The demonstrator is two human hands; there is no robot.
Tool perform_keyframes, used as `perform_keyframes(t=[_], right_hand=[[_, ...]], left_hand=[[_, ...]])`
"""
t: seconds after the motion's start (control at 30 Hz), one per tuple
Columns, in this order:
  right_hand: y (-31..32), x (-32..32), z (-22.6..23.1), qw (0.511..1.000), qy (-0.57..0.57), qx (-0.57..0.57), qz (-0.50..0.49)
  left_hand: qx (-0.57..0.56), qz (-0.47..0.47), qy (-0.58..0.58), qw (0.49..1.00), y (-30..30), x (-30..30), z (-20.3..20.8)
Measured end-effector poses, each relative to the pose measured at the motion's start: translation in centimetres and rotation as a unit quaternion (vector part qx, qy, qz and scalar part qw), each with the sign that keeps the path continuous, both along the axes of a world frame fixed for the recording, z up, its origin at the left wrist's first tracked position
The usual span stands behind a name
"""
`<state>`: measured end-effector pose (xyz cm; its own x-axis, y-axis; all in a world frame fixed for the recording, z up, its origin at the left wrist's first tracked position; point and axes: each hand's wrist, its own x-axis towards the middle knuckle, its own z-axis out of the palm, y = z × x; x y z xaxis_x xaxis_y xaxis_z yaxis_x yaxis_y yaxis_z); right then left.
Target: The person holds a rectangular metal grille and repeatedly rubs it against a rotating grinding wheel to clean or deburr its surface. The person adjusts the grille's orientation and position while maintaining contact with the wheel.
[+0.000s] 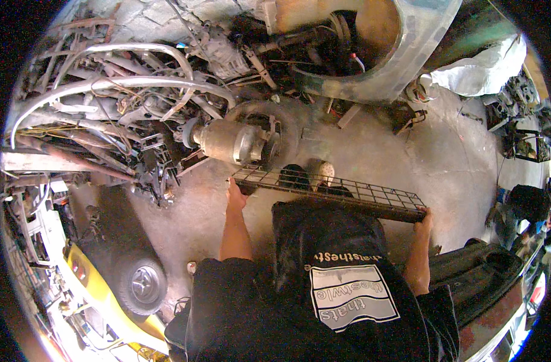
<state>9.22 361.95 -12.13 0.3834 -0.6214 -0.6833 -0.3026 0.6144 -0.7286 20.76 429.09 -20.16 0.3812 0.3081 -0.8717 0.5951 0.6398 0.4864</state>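
Note:
Across the front of my body I hold a long, narrow, dark grille with a grid of thin bars, probably a car grille. It slants, with its left end farther from me than its right. My left hand is closed around the left end. The right end is gripped by my right hand. Through the bars my shoes show on the floor, along with a pale, speckled round top. Just beyond the left end lies a dusty metal cylinder, perhaps a motor.
Metal pipes and curved bars are heaped at the far left. A car body panel with a wheel arch stands at the far side. At the near left is a yellow vehicle beside a wheel. A dark panel lies at right.

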Motion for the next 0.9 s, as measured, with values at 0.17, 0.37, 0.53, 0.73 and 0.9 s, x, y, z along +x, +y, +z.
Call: perform_keyframes(t=[0.17,0.37,0.53,0.73,0.9], right_hand=[[-0.7,-0.2,-1.2,0.999,-0.032,0.004,-0.027],[0.3,1.6,0.0,0.998,-0.058,-0.020,-0.027],[1.2,2.0,0.3,0.987,-0.016,-0.142,0.074],[3.5,2.1,1.9,0.999,0.018,-0.032,-0.009],[4.9,2.7,3.5,0.992,-0.045,-0.048,-0.107]], left_hand=[[-0.011,-0.003,-0.009,1.000,-0.3,-0.3,1.2],[-0.008,-0.023,-0.019,1.000,-0.4,-0.3,1.8],[-0.056,-0.001,-0.053,0.997,1.7,-1.2,-0.5],[-0.064,-0.007,-0.080,0.995,2.5,-1.2,0.0],[-0.084,0.005,-0.103,0.991,1.8,-1.1,1.4]])
